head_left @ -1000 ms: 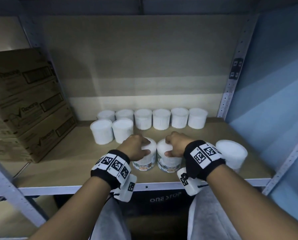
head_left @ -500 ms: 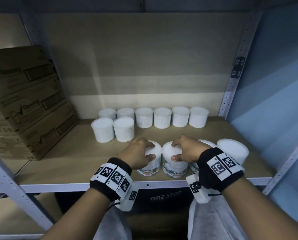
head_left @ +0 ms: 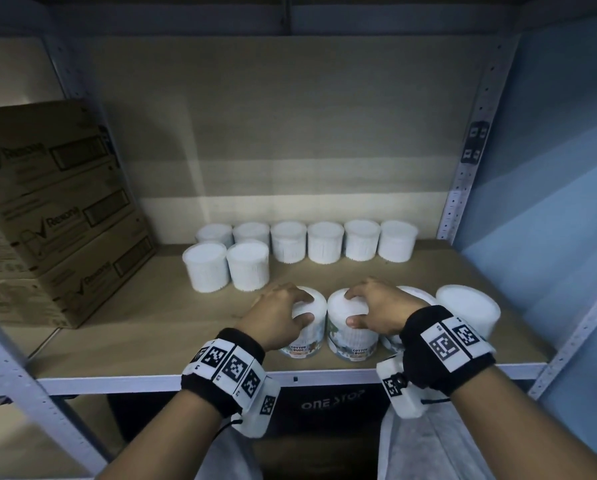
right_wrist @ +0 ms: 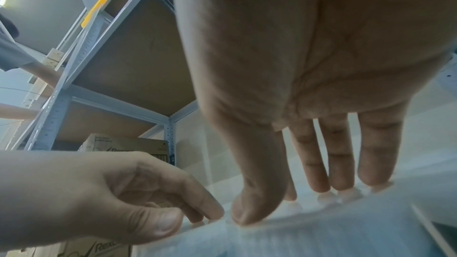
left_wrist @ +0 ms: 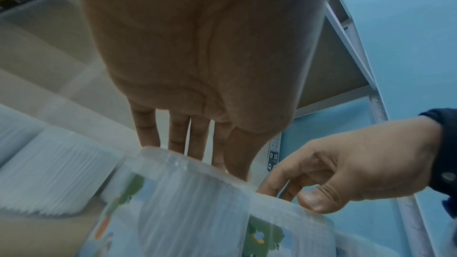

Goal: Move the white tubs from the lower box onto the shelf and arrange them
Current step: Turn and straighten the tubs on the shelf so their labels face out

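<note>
White lidded tubs (head_left: 309, 327) bear "COTTON BUDS" labels.

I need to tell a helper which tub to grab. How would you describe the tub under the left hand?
On the wooden shelf, find the two tubs at the front edge with hands on top. The left hand grips the left tub, nearer the stacked cardboard boxes. Unlike the plain-looking tubs behind, it shows a printed "COTTON BUDS" label.

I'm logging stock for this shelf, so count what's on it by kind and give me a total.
White tubs: 12
Cardboard boxes: 3 in view, stacked
Total: 15
</note>
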The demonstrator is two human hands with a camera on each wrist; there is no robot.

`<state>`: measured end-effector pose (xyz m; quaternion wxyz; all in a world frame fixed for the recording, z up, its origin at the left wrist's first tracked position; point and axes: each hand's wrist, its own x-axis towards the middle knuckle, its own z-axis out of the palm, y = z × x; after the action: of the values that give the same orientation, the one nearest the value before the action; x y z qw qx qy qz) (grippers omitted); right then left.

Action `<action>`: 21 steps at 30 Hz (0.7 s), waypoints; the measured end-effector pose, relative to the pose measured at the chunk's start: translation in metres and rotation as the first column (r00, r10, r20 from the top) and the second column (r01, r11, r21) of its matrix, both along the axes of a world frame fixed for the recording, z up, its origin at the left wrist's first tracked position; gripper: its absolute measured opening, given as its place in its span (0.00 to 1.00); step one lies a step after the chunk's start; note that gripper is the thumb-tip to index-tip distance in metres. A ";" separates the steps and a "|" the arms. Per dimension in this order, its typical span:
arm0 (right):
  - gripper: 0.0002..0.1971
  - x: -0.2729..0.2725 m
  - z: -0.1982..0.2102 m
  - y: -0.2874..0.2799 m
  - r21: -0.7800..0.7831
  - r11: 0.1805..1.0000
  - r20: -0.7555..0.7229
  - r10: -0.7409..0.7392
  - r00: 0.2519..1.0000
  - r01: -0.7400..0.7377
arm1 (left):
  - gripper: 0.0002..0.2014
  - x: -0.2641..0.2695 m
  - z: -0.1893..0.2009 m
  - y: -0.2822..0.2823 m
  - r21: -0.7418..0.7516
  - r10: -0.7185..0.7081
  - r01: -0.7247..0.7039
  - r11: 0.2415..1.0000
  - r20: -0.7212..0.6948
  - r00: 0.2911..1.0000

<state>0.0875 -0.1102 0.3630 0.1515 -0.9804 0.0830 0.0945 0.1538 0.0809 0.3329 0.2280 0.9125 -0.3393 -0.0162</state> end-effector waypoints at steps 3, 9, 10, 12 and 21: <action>0.27 0.003 0.008 0.003 0.028 1.000 0.051 0.001 0.999 -0.003 | 0.17 0.003 0.007 0.005 -0.095 0.013 -0.014 0.995 -0.009 1.000; 0.21 0.028 0.026 0.019 0.138 0.990 0.164 -0.017 0.986 -0.006 | 0.16 0.028 0.023 0.030 -0.095 0.050 -0.050 0.994 -0.005 0.999; 0.20 0.034 0.029 0.024 0.154 0.988 0.177 -0.017 0.984 -0.010 | 0.16 0.034 0.025 0.035 -0.081 0.071 -0.070 0.994 0.000 0.998; 0.19 0.047 0.033 0.034 0.187 0.982 0.201 -0.011 0.980 -0.027 | 0.17 0.046 0.031 0.046 -0.047 0.119 -0.119 0.992 0.000 0.993; 0.16 0.126 0.034 0.084 0.103 0.983 0.179 0.134 0.975 -0.154 | 0.22 0.112 0.037 0.085 0.227 0.305 -0.294 0.928 -0.015 0.952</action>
<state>0.2131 -0.0266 0.3972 0.2076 -0.9779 -0.0074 0.0254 0.2656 0.1661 0.3703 0.1328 0.9726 -0.1863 -0.0421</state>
